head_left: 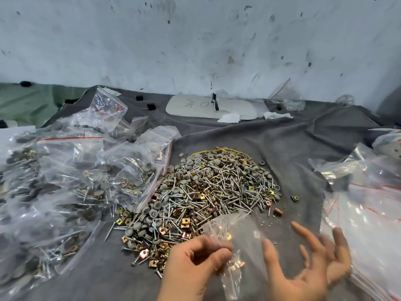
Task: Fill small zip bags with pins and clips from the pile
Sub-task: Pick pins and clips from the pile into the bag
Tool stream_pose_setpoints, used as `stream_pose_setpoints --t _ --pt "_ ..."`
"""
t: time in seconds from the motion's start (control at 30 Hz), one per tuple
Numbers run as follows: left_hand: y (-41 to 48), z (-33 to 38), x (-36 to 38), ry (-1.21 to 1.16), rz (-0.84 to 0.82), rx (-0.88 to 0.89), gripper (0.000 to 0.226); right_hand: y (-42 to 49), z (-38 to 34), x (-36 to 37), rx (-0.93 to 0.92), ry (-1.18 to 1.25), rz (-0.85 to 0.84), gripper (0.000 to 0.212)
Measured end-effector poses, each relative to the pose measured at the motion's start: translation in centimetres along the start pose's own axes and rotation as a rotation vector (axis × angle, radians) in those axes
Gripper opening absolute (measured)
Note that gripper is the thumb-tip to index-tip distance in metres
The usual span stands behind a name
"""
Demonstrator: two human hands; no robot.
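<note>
Far left: filled bags (71,181), heaped, clear with red seal strips, stuffed with pins, grey caps and brass clips; touching the left edge of the pile.

Centre: pile (217,187) of loose pins, caps and clips, spread on grey cloth (271,137); a few strays just off its right edge. Behind, near the wall: white board (195,107), well apart from the work.

Lower centre: left hand (195,263), curled, thumb and forefinger pinching the left edge of the small zip bag (245,240). Bag clear and crumpled, seemingly with a few pins and a clip inside; held between the two hands, overlapping the near right corner of the pile; long axis roughly away from the wearer; mouth end not distinguishable.

Lower right: right hand (314,268), spread and straight-fingered, gripping nothing, blurred; just beside the bag's right side, contact unclear.

Far right: empty bags (373,213), flat stack.

Judged next: more stock from the pile, lying ahead and left of the held bag. Free right hand nearer the bag than the pile, so a reach forward and leftward past the bag.
</note>
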State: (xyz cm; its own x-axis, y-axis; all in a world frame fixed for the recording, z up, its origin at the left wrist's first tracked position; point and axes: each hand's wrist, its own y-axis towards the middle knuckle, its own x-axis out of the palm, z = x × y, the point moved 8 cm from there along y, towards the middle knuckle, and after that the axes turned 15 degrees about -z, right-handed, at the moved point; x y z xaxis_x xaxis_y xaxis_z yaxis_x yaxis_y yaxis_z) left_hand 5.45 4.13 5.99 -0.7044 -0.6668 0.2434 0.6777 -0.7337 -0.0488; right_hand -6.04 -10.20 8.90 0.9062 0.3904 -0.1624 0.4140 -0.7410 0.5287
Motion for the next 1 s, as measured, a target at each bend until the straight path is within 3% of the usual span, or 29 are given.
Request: stream_pose_setpoints --t 0.07,0.13,0.27,0.4,0.53,0.63,0.7,0.8,0.87,1.0 --pt "0.0 0.4 -0.2 0.041 -0.003 0.032 0.017 -0.4 -1.8 1.1 -0.134 -0.027 -0.136 0.024" --pt "0.2 0.7 -0.4 0.100 0.017 0.049 0.022 -1.2 -2.0 3.1 -0.064 0.096 -0.313 0.014" --pt "0.3 1.1 -0.7 0.238 -0.008 0.089 0.016 -2.9 -0.3 5.4 0.198 0.269 -0.495 0.033" --pt "0.4 1.3 -1.4 0.204 -0.014 0.097 0.018 -3.1 0.8 5.9 0.315 0.408 -0.600 0.040" --pt "0.4 1.4 -1.0 0.283 -0.120 0.079 0.010 -3.0 1.3 5.6 0.393 0.494 -0.527 0.026" --pt "0.4 1.1 -0.7 0.340 -0.173 0.044 0.030 -2.6 1.4 5.5 0.412 0.541 -0.500 0.022" --pt "0.3 1.5 -0.8 0.378 -0.158 0.056 0.030 -2.3 1.6 5.3 0.406 0.577 -0.460 0.022" --pt "0.4 2.4 -1.0 0.597 -0.143 0.124 0.030 -1.7 2.4 4.9 0.384 0.637 -0.349 0.029" --pt "0.5 3.2 -0.7 0.777 -0.147 0.200 0.040 -1.6 3.0 4.9 0.394 0.694 -0.316 0.017" --pt "0.2 3.8 0.5 0.903 -0.173 0.327 0.020 -1.7 3.4 5.1 0.464 0.760 -0.256 0.014"
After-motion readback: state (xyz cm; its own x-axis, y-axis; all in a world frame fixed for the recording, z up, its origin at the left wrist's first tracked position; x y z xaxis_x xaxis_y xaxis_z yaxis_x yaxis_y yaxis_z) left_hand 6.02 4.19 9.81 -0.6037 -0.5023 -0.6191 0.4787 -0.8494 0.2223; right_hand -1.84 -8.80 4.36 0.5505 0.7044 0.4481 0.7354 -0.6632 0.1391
